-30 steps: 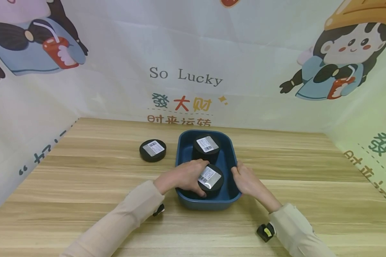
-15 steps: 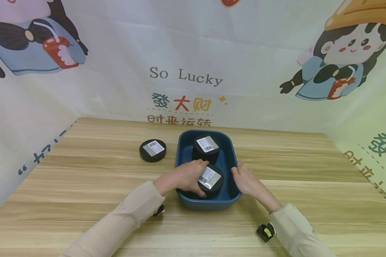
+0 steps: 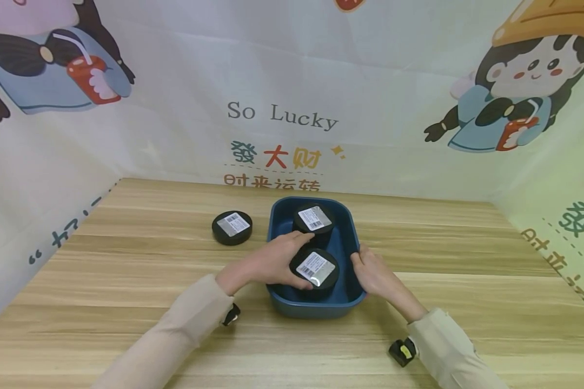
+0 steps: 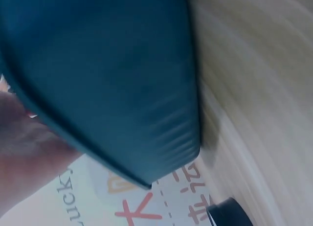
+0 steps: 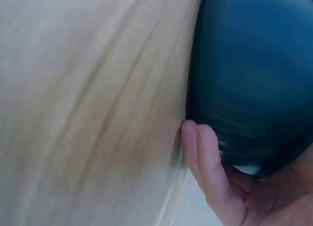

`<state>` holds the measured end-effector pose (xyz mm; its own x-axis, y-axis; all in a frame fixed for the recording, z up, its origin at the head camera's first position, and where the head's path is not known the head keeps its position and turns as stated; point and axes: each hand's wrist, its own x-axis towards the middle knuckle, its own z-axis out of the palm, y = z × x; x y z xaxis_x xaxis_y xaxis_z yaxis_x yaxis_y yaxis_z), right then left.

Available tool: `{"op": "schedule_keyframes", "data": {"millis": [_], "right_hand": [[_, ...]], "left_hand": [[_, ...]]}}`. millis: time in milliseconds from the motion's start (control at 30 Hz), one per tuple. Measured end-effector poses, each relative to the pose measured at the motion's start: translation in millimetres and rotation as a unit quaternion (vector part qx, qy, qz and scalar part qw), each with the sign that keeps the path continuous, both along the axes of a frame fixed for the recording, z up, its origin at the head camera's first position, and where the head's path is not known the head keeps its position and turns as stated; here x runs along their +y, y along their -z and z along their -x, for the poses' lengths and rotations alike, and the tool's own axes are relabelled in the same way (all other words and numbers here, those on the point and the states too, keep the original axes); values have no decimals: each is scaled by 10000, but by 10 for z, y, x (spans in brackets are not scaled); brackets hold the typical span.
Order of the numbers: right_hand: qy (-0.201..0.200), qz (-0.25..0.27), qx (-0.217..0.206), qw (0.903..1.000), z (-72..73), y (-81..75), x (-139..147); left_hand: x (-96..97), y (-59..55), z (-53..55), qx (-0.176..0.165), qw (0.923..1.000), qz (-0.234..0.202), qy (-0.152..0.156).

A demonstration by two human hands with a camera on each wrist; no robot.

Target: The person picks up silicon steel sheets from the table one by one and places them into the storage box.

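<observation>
A blue rectangular basin (image 3: 311, 309) stands on the table. Inside it are two black round pieces with silvery barcode labels, a front one (image 3: 316, 268) and a taller-looking back one (image 3: 313, 218). My left hand (image 3: 277, 262) reaches over the basin's left rim, its thumb and fingers spread loosely around the front piece's left side. In the left wrist view only part of that hand (image 4: 29, 143) shows beyond the basin wall (image 4: 112, 84). My right hand (image 3: 372, 273) holds the basin's right rim, fingers against the outer wall (image 5: 254, 79) in the right wrist view.
A flatter black disc (image 3: 231, 227) with a similar label lies on the wooden table (image 3: 126, 259), left of the basin. A printed cloth (image 3: 394, 108) hangs behind and along both sides. Black wrist devices (image 3: 402, 351) sit below the sleeves.
My left hand has shifted left and its grip on the front black piece has loosened, showing more of that piece's left edge. The right hand and basin stay put.
</observation>
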<state>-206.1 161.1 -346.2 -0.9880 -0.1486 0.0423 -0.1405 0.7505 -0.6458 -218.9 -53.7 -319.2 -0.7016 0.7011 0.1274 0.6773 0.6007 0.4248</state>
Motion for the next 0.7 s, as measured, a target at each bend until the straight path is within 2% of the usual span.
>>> {"op": "schedule_keyframes", "data": {"millis": [133, 267, 400, 533, 700], "right_hand": [[-1, -3, 33, 10000, 1, 1, 4], [-14, -43, 56, 10000, 3, 2, 6], [-28, -80, 75, 9999, 4, 1, 8], [-35, -158, 137, 9998, 6, 0, 7], [-16, -187, 125, 9997, 6, 1, 1]], "left_hand": [[-81, -36, 22, 247, 9976, -639, -46], [-167, -52, 57, 291, 9904, -1276, -439], [-260, -41, 103, 414, 9788, -1802, -884], [-358, -14, 152, 539, 9683, -2065, -1301], [-484, 31, 216, 562, 9601, -2102, -1754]]}}
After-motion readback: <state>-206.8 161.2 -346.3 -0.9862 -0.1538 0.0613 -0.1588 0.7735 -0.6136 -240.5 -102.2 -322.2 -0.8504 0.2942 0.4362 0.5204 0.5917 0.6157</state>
